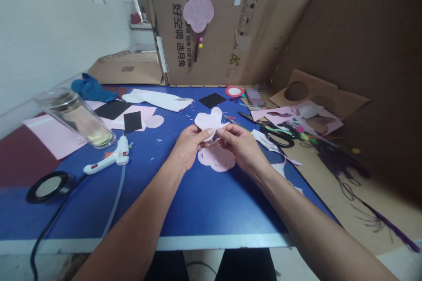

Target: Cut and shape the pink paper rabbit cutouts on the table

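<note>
A pale pink-white flower-shaped cutout [211, 119] is held up off the table between my two hands. My left hand [191, 144] pinches its lower left edge, thumb on top. On the other side my right hand [239, 142] grips the lower right edge between thumb and fingers; a small pointed bit sticks out there. Just below lies a pink scalloped cutout [217, 160] on the blue tabletop [198, 210], partly covered by my fingers. To the right of my right hand are black-handled scissors [280, 136] and white paper scraps [263, 140].
At left are a white glue gun [110, 160] with a cord, a black tape roll [49, 187], a tilted glass bottle [79, 116] and pink sheets [52, 136]. A cardboard panel [224, 52] behind bears a pink flower ornament [198, 10]. Cardboard offcuts [316, 92] lie at right.
</note>
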Available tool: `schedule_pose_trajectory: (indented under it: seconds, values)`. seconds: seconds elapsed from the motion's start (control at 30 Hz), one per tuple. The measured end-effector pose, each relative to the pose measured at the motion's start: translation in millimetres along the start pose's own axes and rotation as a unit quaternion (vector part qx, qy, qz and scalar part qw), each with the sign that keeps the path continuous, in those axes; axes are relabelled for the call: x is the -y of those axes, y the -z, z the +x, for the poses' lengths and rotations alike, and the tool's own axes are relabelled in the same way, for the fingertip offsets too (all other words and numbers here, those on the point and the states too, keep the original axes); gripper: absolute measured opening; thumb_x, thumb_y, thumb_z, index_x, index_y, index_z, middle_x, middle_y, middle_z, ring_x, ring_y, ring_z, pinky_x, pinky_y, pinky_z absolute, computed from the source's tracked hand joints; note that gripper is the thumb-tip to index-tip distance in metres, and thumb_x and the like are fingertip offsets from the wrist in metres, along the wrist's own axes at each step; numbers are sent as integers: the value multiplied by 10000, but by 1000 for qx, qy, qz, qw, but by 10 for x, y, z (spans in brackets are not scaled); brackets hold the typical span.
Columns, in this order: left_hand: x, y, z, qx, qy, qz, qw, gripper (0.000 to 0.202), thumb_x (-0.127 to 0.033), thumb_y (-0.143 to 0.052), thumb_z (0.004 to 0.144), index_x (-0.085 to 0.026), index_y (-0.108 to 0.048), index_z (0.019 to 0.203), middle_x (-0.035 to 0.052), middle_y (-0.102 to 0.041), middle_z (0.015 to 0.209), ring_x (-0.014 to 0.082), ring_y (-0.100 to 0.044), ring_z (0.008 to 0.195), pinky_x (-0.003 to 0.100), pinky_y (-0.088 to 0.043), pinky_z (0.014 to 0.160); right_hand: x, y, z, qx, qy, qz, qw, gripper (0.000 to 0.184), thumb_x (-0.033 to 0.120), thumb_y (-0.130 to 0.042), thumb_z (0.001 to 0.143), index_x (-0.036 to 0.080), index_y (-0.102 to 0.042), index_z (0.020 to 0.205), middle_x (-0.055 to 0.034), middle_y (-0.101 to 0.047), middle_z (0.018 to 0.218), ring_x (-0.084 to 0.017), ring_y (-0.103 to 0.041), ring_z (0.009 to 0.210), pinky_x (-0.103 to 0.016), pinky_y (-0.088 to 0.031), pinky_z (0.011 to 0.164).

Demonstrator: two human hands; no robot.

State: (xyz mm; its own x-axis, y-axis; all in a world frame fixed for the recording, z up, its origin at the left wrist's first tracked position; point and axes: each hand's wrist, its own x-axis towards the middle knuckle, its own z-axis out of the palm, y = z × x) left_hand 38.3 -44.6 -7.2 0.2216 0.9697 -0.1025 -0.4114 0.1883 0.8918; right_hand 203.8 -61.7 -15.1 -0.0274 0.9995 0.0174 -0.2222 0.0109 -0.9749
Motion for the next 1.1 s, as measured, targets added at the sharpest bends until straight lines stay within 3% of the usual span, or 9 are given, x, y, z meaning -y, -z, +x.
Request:
schedule_pose_trajectory:
  seconds: [0.2, 0.3, 0.33, 0.4, 0.5, 0.57, 0.73, 0.9, 1.1]
  values:
    - [-7, 6, 7, -18, -17, -8, 1000, 270, -247, -905, 691, -148, -782, 910, 61, -767, 831, 138, -662, 686, 273, -515, 666, 55, -8, -20, 16, -12, -62, 998, 332, 497, -865, 741, 213, -742, 861, 0, -711, 796, -133, -587, 683, -279, -458, 674]
    - [-62, 82, 42, -54, -45, -15, 997, 260, -233, -888, 682, -159, -765, 899, 44, -759, 848, 126, -642, 679, 258, -503, 638, 166, 126, -3, -7, 48, -181, 982, 304, 468, -800, 803, 217, -775, 974, -18, -737, 833, -163, -618, 702, -303, -471, 680]
    - [-83, 114, 57, -76, -56, -15, 995, 246, -220, -883, 675, -163, -752, 875, 35, -751, 838, 119, -633, 668, 252, -499, 632, 204, 194, 7, -45, 82, -236, 967, 276, 441, -756, 846, 216, -779, 1004, -25, -747, 850, -173, -631, 716, -312, -474, 690]
    - [-118, 174, 84, -106, -65, -11, 992, 228, -203, -872, 667, -171, -728, 841, 28, -736, 811, 117, -627, 655, 249, -492, 623, 262, 335, 28, -103, 135, -388, 906, 225, 361, -694, 890, 211, -791, 1028, -42, -771, 887, -197, -669, 770, -328, -481, 734]
    - [-145, 230, 106, -113, -63, -2, 992, 229, -209, -865, 667, -178, -710, 833, 31, -719, 773, 129, -631, 650, 259, -496, 623, 277, 486, 51, -98, 136, -565, 808, 247, 272, -634, 913, 227, -801, 1088, -56, -793, 957, -233, -705, 866, -338, -467, 758]
    - [-148, 243, 110, -109, -61, 5, 992, 237, -217, -865, 666, -180, -707, 839, 36, -715, 761, 133, -629, 648, 263, -499, 624, 249, 515, 55, -83, 115, -635, 760, 284, 269, -614, 924, 242, -794, 1142, -64, -797, 1007, -249, -716, 900, -334, -447, 726]
    - [-144, 244, 108, -107, -63, 9, 992, 225, -211, -859, 664, -182, -698, 819, 30, -700, 731, 132, -619, 641, 264, -494, 620, 184, 443, 43, -44, 43, -722, 689, 255, 407, -633, 917, 294, -784, 1088, -79, -791, 1071, -289, -727, 938, -327, -386, 633]
    - [-132, 250, 110, -105, -54, -2, 993, 214, -202, -854, 680, -174, -708, 834, 27, -691, 732, 133, -629, 655, 260, -481, 617, 161, 391, 60, -38, 14, -733, 678, 311, 404, -642, 872, 306, -770, 1138, -98, -802, 1056, -317, -740, 927, -335, -393, 623]
    - [-134, 243, 98, -85, -16, -46, 995, 250, -168, -873, 667, -182, -687, 834, 27, -700, 770, 134, -630, 680, 276, -513, 669, 200, 398, 38, -73, 24, -703, 707, 457, 321, -590, 875, 256, -717, 1310, -109, -803, 1046, -320, -742, 945, -347, -421, 667]
